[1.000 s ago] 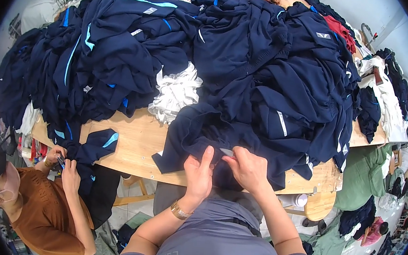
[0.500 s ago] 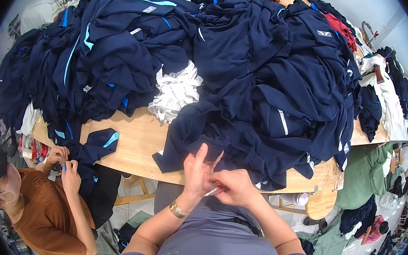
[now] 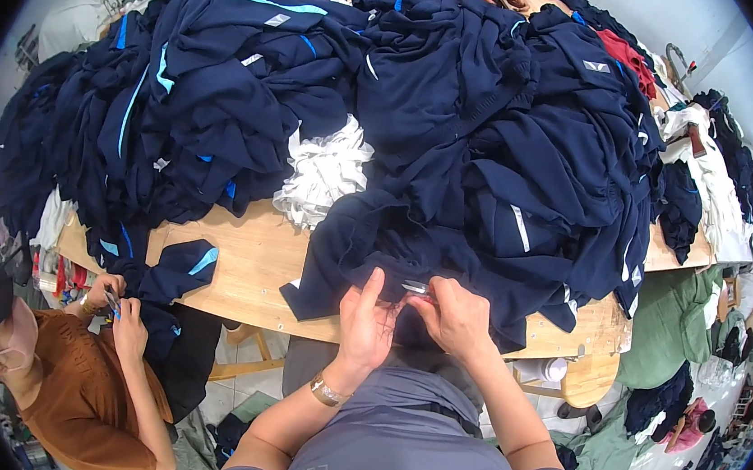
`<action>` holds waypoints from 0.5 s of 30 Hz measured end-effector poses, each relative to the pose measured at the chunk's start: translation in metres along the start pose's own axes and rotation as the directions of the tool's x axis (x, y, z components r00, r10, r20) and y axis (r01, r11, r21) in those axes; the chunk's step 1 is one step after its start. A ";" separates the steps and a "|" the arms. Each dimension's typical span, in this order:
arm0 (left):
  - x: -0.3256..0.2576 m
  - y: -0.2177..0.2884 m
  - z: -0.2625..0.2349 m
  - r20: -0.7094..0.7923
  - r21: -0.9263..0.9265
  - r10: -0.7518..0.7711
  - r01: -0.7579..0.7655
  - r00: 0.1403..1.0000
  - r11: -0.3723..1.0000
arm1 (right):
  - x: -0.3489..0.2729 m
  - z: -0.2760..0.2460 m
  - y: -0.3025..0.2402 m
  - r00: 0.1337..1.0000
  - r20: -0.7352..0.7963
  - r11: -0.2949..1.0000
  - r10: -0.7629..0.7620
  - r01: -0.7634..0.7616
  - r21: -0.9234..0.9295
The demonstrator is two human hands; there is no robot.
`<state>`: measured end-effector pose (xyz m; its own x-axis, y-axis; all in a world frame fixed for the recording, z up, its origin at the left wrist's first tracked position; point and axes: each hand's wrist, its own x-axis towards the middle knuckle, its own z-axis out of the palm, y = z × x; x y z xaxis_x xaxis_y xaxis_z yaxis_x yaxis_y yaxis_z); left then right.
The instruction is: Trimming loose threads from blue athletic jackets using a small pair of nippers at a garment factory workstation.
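Observation:
My left hand (image 3: 366, 323) is at the near table edge, its thumb up against a navy garment (image 3: 339, 242). It grips the garment's near edge, and its other fingers are partly hidden by the cloth. My right hand (image 3: 455, 317) is closed around small metal thread snips (image 3: 415, 287). Their blades point left, toward the left thumb, over the cloth. Fine dark threads seem to lie between the two hands. The garment spreads in folds across the table's front, with a gathered opening just beyond my hands.
Large heaps of navy garments (image 3: 227, 94) cover the wooden table (image 3: 242, 267). White cloth strips (image 3: 328, 171) lie bunched mid-table. At the left, a co-worker in a brown top (image 3: 94, 389) handles a navy piece. Two other people's hands show at the far edge. Green cloth (image 3: 671, 327) hangs at the right.
My right hand has moved up and right, away from my left palm, and the snips now point left over the cloth. My left hand has stayed nearly in place.

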<state>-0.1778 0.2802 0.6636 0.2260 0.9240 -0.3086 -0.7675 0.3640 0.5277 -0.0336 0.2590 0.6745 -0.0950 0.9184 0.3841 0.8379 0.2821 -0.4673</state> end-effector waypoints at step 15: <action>-0.003 0.002 0.010 -0.003 0.041 0.046 -0.046 0.999 0.998 | 0.002 -0.001 0.002 0.998 -0.028 0.999 -0.051 0.052 0.008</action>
<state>-0.1740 0.2788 0.6731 0.1885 0.9395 -0.2859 -0.7517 0.3254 0.5736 -0.0311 0.2613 0.6754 -0.1229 0.8945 0.4299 0.8276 0.3314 -0.4530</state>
